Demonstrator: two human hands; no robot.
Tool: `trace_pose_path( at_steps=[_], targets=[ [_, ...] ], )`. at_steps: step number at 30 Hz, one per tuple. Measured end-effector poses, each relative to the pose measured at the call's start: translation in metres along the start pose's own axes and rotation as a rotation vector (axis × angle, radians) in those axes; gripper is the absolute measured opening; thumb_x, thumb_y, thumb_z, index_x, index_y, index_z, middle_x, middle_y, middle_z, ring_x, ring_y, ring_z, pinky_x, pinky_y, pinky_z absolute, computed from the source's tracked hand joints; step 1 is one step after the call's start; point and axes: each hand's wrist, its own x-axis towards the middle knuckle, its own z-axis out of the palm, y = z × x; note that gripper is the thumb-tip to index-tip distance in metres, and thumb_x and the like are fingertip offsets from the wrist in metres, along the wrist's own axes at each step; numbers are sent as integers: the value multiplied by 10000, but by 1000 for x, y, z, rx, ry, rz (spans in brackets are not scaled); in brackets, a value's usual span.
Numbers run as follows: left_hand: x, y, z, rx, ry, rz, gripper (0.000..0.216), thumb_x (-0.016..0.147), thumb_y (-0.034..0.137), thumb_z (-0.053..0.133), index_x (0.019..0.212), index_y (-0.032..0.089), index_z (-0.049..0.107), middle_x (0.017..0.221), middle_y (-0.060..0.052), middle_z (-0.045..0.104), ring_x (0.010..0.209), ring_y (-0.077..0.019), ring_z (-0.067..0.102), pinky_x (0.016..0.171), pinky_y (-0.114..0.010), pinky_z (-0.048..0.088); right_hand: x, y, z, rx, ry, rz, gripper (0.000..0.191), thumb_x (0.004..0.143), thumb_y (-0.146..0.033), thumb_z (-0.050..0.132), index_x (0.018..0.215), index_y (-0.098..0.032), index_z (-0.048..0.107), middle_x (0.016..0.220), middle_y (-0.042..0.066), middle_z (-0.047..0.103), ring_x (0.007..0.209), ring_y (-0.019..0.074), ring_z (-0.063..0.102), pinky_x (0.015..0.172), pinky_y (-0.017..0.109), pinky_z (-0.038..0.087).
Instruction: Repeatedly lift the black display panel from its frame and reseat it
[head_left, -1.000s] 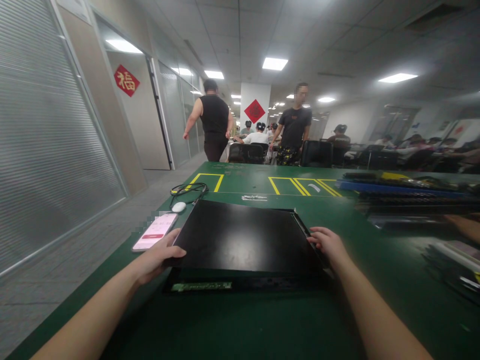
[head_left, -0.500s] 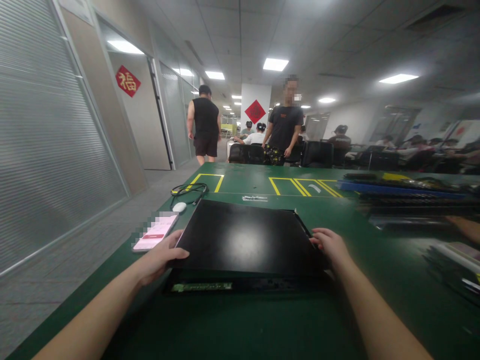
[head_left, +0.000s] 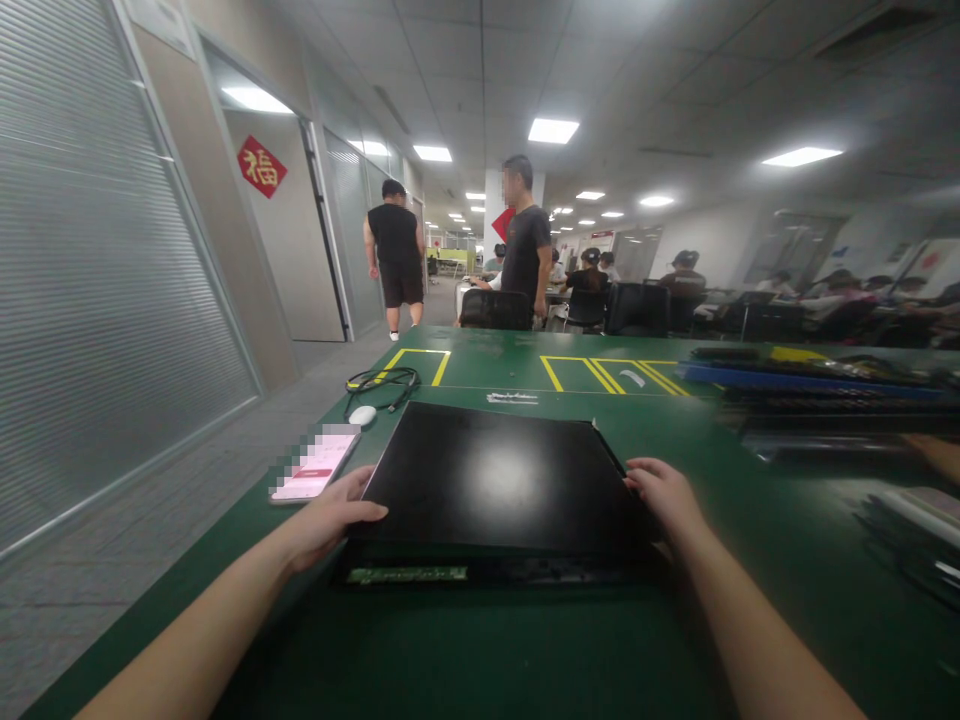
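Note:
A flat black panel (head_left: 495,480) lies on the green table (head_left: 465,650) straight ahead of me, over a dark base with a green strip along its near edge. My left hand (head_left: 326,520) grips the panel's near left corner, thumb on top. My right hand (head_left: 664,495) holds the right edge, fingers curled over it.
A phone (head_left: 315,466) with a lit pink screen lies left of the panel, with a white mouse (head_left: 363,415) and a coiled black cable (head_left: 382,382) beyond it. Dark trays (head_left: 817,395) are stacked at the right. Yellow outlines mark the far table. Two people stand beyond it.
My hands and the panel have barely shifted. The two standing people beyond the table have walked to the left and farther off.

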Motion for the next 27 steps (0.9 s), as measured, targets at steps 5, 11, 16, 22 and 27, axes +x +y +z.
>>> trace_pose_path(
  at_steps=[5, 11, 16, 22, 27],
  targets=[
    [1, -2, 1, 3, 17, -8, 579, 522, 169, 874, 1058, 206, 659, 1087, -104, 767, 1048, -320, 709, 912, -396, 531, 0, -1, -1, -54, 4, -1, 299, 693, -351, 608, 941, -222, 714, 792, 57, 738, 723, 219, 646, 626, 304, 446],
    [2, -2, 0, 66, 7, -38, 619, 526, 218, 852, 1112, 178, 658, 1121, -111, 759, 1077, -327, 696, 936, -404, 520, 5, 5, 1, -132, -1, -40, 299, 704, -333, 594, 946, -214, 724, 793, 49, 732, 741, 212, 657, 653, 296, 451],
    [0, 1, 3, 102, 20, -56, 681, 529, 232, 833, 1181, 184, 642, 1163, -112, 748, 1112, -325, 681, 954, -408, 519, 2, 2, 1, -246, 1, -86, 288, 729, -345, 573, 938, -226, 731, 814, 46, 732, 750, 212, 652, 654, 296, 440],
    [1, 1, 5, 100, -9, -26, 648, 506, 230, 840, 1128, 179, 664, 1199, -122, 736, 1148, -330, 664, 964, -397, 522, -6, -6, 1, -349, -13, -109, 281, 753, -336, 556, 953, -239, 728, 841, 39, 737, 798, 216, 651, 677, 296, 428],
    [4, -3, 2, 80, -38, -19, 682, 500, 244, 870, 1144, 180, 655, 1220, -129, 729, 1170, -346, 651, 1004, -433, 503, -10, -10, 0, -369, -20, -103, 284, 752, -320, 558, 969, -248, 726, 880, 32, 745, 831, 215, 655, 692, 291, 425]
  ],
)
